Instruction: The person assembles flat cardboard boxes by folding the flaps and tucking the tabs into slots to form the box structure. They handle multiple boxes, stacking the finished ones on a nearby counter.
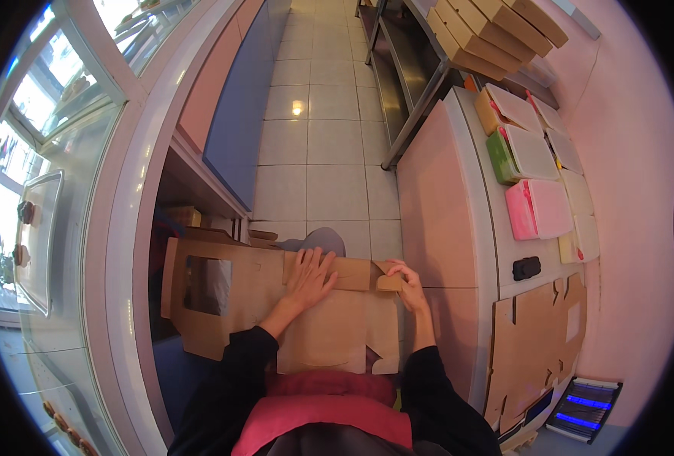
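A brown cardboard box blank [337, 327], partly unfolded, lies across my lap with a window cut-out [209, 285] in its left part. My left hand [311, 280] rests on it with fingers stretched out, pressing on the folded far side flap [352, 273]. At the right end of that flap, my right hand [409, 285] pinches a small corner tab [388, 282] that stands bent up. The undersides of the right fingers are partly hidden by the tab. A knee in grey [325, 240] shows beyond the cardboard.
On my right, a counter [504, 254] holds pink, green and orange lidded tubs [538, 209], a small black object [526, 268] and flat cardboard blanks [531, 346]. Folded boxes [496, 34] are stacked on a metal shelf farther off. A glass display case [71, 175] stands left.
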Demonstrator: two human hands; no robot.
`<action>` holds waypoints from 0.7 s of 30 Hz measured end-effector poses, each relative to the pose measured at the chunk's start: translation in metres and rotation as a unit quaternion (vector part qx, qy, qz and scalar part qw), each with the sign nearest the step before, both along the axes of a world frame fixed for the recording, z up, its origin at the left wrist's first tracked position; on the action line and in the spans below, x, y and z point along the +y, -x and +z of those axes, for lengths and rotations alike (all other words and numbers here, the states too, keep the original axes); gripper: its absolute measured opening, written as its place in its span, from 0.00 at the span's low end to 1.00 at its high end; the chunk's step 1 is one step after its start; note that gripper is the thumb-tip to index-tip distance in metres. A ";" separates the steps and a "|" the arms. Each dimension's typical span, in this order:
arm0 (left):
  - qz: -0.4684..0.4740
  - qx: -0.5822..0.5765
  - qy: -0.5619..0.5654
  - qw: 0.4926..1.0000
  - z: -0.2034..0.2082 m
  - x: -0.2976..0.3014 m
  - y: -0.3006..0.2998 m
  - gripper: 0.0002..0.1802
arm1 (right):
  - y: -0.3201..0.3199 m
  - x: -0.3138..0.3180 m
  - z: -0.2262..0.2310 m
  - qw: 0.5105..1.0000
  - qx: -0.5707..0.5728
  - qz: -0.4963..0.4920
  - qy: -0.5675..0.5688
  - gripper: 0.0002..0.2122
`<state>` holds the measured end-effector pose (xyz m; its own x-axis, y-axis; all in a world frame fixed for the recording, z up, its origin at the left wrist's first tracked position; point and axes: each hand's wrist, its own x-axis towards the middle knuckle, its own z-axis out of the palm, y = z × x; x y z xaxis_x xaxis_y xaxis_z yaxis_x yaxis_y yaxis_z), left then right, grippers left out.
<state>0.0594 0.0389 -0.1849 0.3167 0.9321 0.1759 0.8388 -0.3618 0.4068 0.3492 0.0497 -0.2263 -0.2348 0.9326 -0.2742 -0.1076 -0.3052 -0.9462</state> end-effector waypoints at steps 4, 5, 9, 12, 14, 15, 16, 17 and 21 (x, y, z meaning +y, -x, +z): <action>-0.001 -0.018 0.001 1.000 0.002 -0.002 0.001 0.25 | -0.005 -0.004 0.043 0.984 0.142 0.035 0.100 0.06; -0.002 -0.024 0.009 1.000 0.002 -0.002 0.000 0.25 | -0.006 -0.002 0.040 0.985 0.139 0.030 0.097 0.07; -0.007 -0.024 -0.006 1.000 0.001 -0.001 -0.002 0.25 | 0.003 0.000 0.020 0.998 -0.063 -0.004 0.002 0.12; -0.008 -0.022 0.011 1.000 0.001 0.000 -0.001 0.28 | 0.017 -0.007 0.012 0.982 -0.178 -0.057 -0.002 0.14; -0.009 -0.005 0.015 1.000 0.007 0.003 -0.004 0.31 | 0.020 -0.010 0.012 0.965 -0.248 -0.067 -0.061 0.13; -0.005 0.005 -0.010 1.000 0.003 0.006 -0.004 0.33 | 0.021 -0.011 0.015 0.940 -0.306 -0.055 -0.141 0.13; 0.000 0.015 -0.035 0.999 -0.005 0.010 -0.003 0.34 | 0.028 -0.010 0.027 0.906 -0.361 -0.041 -0.219 0.14; 0.005 0.025 -0.059 0.998 -0.014 0.015 -0.001 0.36 | 0.033 -0.016 0.041 0.857 -0.448 -0.023 -0.254 0.17; -0.011 -0.005 -0.073 0.997 -0.012 0.060 -0.004 0.34 | 0.070 -0.060 0.130 0.718 -0.589 0.168 -0.330 0.34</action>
<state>0.0636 0.0991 -0.1970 0.3345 0.8888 0.3135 0.8258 -0.4366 0.3568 0.2789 -0.0107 -0.0966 -0.4446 0.8957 0.0090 0.8614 0.4302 -0.2702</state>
